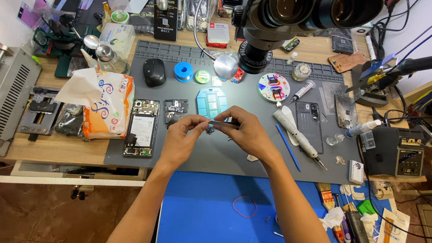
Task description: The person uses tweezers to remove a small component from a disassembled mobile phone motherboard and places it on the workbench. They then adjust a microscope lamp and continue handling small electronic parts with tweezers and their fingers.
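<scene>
Just above the blue mat, both hands meet at mid-frame over the grey worktop. The left hand pinches a small dark part; the right hand pinches tweezers lying left-right, tip at that part. Farther left lies an opened phone.

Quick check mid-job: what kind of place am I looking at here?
Most likely a phone repair bench: an opened phone on a grey work mat, a microscope overhead, a soldering station at right. Both hands hold a small part.
</scene>
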